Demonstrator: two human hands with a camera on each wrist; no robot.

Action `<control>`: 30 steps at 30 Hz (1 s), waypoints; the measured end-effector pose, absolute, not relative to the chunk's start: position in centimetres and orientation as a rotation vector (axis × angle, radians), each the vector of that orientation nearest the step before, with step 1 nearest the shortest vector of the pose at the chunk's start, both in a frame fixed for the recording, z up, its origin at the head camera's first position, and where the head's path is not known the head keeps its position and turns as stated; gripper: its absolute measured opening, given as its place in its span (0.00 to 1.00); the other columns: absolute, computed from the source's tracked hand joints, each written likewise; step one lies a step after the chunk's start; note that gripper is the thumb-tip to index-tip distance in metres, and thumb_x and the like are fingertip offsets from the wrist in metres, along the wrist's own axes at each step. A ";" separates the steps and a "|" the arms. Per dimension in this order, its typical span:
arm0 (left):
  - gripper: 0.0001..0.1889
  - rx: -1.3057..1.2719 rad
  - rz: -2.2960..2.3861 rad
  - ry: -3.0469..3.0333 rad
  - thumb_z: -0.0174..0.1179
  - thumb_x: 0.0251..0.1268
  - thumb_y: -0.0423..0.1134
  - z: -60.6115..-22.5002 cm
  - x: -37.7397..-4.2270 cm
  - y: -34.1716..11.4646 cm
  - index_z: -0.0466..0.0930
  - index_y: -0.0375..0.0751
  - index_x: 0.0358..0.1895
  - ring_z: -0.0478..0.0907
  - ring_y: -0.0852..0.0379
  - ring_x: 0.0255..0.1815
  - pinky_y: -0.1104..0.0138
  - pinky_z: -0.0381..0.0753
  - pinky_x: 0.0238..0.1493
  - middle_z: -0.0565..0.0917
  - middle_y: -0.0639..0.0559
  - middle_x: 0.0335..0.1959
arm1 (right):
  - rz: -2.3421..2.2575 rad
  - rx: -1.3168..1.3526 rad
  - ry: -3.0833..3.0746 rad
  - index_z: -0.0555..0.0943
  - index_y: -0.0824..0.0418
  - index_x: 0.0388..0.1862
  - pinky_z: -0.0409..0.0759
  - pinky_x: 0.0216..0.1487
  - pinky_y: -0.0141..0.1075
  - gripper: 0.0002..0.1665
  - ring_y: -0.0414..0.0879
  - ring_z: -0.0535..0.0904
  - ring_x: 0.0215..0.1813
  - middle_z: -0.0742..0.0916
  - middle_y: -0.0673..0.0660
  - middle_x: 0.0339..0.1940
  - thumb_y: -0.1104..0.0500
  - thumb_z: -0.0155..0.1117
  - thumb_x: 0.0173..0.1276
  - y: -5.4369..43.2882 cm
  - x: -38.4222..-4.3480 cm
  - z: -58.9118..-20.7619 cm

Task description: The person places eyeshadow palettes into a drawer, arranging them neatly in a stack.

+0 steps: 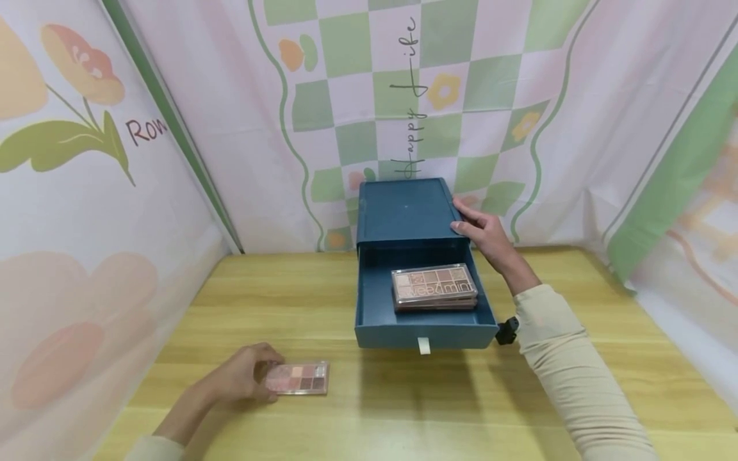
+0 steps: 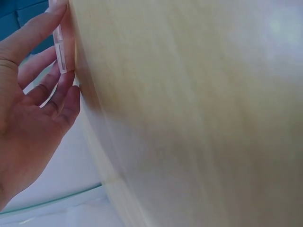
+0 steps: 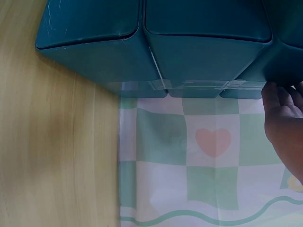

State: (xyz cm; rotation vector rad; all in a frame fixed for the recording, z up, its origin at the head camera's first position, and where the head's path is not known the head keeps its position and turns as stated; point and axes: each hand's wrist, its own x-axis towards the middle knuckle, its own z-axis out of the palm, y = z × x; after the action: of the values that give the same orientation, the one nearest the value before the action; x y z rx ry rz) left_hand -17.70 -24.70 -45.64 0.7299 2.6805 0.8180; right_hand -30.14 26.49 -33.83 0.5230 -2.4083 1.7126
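Near the front left of the table, my left hand (image 1: 239,374) holds the left end of an eyeshadow palette (image 1: 308,378), several pink and brown pans showing through its clear lid. In the left wrist view, thumb and fingers sit on opposite sides of the palette's edge (image 2: 64,47). My right hand (image 1: 487,237) rests against the right side of a dark blue drawer box (image 1: 406,208), thumb at its top edge. The drawer (image 1: 383,336) is pulled out toward me. Inside it lies a stack of palettes (image 1: 435,288), the top one lettered.
The right wrist view shows the drawer box as a stack of units (image 3: 203,56) with clear tape along the back. A pale pull tab (image 1: 424,346) hangs from the drawer front. Printed curtains (image 1: 259,160) surround the wooden table (image 1: 277,301).
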 end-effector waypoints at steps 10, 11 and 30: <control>0.32 0.661 0.892 2.640 0.81 0.38 0.46 -45.9 -18.1 -25.0 0.84 0.43 0.53 0.77 0.60 0.47 0.72 0.76 0.52 0.83 0.56 0.44 | 1.723 0.524 -2.400 0.57 0.58 0.81 0.65 0.62 0.10 0.37 0.54 0.52 0.85 0.58 0.56 0.85 0.57 0.56 0.78 26.5 -30.2 -33.9; 0.32 0.655 0.897 2.636 0.81 0.37 0.46 -46.0 -18.1 -25.0 0.84 0.43 0.52 0.77 0.60 0.47 0.72 0.76 0.51 0.83 0.56 0.44 | 1.720 0.526 -2.398 0.57 0.58 0.81 0.65 0.62 0.10 0.37 0.55 0.52 0.85 0.58 0.57 0.85 0.57 0.56 0.78 26.5 -30.2 -33.9; 0.32 0.595 0.995 2.634 0.81 0.35 0.42 -44.5 -18.4 -24.7 0.82 0.43 0.51 0.76 0.54 0.47 0.62 0.78 0.53 0.83 0.52 0.45 | 1.701 0.526 -2.396 0.58 0.60 0.81 0.65 0.61 0.09 0.37 0.56 0.53 0.85 0.59 0.58 0.84 0.55 0.56 0.78 26.5 -30.3 -34.0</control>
State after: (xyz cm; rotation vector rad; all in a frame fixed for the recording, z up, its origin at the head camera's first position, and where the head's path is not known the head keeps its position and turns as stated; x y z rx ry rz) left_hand -18.43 -24.75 -44.52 0.5952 2.6338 0.9949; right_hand -30.32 26.48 -34.04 0.5257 -2.3958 1.7005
